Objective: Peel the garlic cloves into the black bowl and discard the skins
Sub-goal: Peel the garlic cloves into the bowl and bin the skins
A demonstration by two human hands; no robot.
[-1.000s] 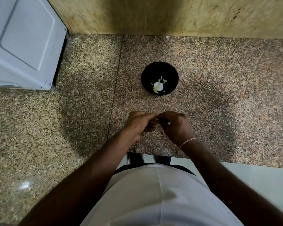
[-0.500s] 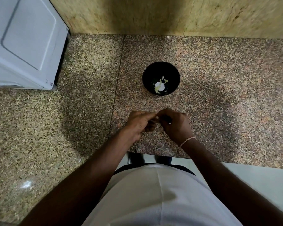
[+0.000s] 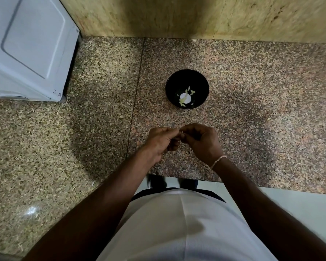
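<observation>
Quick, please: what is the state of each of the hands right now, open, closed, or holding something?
Left hand: closed, fingers pinching a small garlic clove held between both hands.
Right hand: closed, fingers curled, pinching the same clove.

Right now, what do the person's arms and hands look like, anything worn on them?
Both forearms are bare, with no sleeves showing and no gloves on either hand. The right hand has a thin, pale thread-like band around its wrist. The left hand and its wrist show no band, watch or ring that can be made out.
</observation>
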